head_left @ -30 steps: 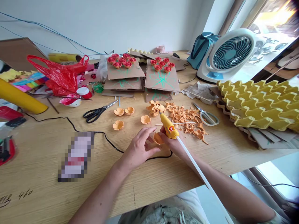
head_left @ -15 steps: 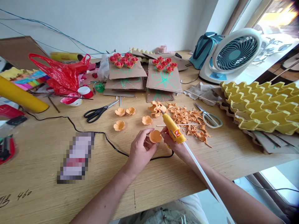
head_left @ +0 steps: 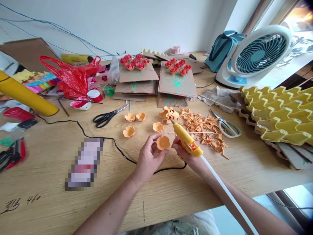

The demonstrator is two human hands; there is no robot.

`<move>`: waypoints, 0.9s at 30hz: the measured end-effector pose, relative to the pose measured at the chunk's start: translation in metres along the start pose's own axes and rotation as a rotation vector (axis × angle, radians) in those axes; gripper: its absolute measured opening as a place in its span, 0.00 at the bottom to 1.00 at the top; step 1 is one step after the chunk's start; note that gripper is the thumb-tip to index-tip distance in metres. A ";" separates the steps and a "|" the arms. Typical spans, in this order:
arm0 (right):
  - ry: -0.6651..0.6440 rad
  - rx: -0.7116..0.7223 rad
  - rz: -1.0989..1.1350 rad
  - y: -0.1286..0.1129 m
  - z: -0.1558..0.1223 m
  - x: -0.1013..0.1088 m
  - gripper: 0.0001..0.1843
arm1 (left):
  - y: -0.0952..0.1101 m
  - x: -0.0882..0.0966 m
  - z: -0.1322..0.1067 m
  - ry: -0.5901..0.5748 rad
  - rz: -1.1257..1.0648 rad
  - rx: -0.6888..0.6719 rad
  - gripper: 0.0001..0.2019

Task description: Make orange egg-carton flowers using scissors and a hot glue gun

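Observation:
My left hand (head_left: 148, 156) pinches a small orange flower-shaped cup (head_left: 163, 142) and holds it just above the wooden table (head_left: 49, 169). My right hand (head_left: 187, 153) grips a yellow glue gun (head_left: 187, 140) with a long white glue stick (head_left: 225, 192) trailing back toward me; its nozzle points up and away, just right of the cup. Three finished orange cups (head_left: 129, 131) lie beyond my hands, with another (head_left: 158, 126) nearer the gun.
Orange cardboard scraps (head_left: 202, 129) and small scissors (head_left: 226, 124) lie to the right, black scissors (head_left: 107, 117) to the left. Cardboard sheets with red flowers (head_left: 177, 81) stand behind. Yellow egg trays (head_left: 278, 111), a fan (head_left: 256, 54), a black cord (head_left: 97, 138) and a red bag (head_left: 70, 76) surround.
My left hand picked the orange cup up off the table and turned its flat underside toward me. The glue gun tilted lower, nozzle nearer the cup.

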State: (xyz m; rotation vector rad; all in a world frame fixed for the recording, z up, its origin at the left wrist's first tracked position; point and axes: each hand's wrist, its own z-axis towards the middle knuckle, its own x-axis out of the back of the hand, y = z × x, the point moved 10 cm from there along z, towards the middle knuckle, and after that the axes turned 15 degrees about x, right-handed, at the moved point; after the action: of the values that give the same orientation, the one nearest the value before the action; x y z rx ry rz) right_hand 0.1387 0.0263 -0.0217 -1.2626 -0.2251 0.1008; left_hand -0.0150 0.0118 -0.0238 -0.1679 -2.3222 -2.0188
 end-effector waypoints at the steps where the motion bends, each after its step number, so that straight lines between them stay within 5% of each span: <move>1: 0.000 -0.021 0.036 0.001 0.000 0.000 0.12 | -0.002 0.001 0.002 0.000 -0.016 0.011 0.23; 7: -0.007 -0.133 0.285 0.010 -0.002 -0.004 0.19 | -0.008 0.004 0.012 -0.064 -0.073 0.078 0.23; 15: 0.069 -0.124 0.371 0.013 0.004 0.004 0.25 | -0.003 -0.019 -0.003 -0.467 -0.272 0.268 0.28; 22: 0.059 -0.036 0.485 -0.003 0.010 -0.004 0.25 | 0.009 -0.054 -0.030 -0.763 -0.212 0.145 0.29; 27: -0.050 0.010 0.454 -0.008 0.014 -0.019 0.27 | 0.008 -0.059 -0.037 -0.737 -0.020 0.004 0.24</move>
State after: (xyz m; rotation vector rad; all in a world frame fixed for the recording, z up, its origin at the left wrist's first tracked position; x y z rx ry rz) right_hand 0.1165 0.0326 -0.0120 -1.2845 0.0233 0.5227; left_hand 0.0432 -0.0263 -0.0172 -1.0510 -2.6934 -2.2210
